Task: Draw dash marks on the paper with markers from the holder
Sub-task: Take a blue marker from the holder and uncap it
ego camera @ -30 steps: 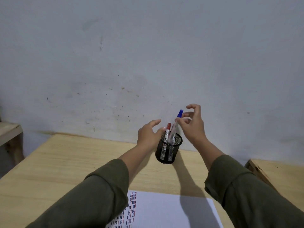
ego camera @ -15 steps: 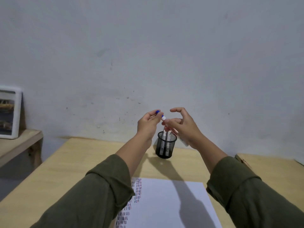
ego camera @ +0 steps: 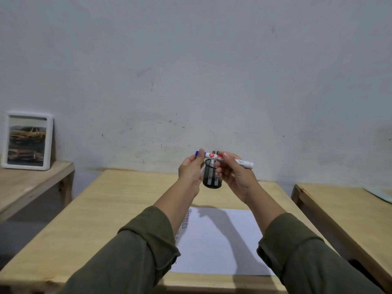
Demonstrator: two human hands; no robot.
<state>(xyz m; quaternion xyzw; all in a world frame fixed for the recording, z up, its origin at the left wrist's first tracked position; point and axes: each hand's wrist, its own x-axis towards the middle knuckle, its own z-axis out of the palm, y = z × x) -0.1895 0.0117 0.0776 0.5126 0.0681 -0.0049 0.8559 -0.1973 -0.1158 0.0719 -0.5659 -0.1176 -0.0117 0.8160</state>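
Two hands up over the wooden surface (ego camera: 110, 209), grey wall behind. Left hand (ego camera: 189, 171) pinches the blue cap; right hand (ego camera: 235, 177) grips the marker (ego camera: 224, 159) barrel, level, in front of the mesh holder (ego camera: 210, 177) near the far edge. Paper (ego camera: 218, 240) at near edge, dashes on its left side. Framed photo (ego camera: 27, 141) on side shelf.

Both arms outstretched, left hand (ego camera: 190, 171) and right hand (ego camera: 234, 174) apparently pinching.

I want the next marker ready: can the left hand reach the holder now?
Probably not yet: the left hand pinches the blue cap of the marker; the holder sits just beyond.
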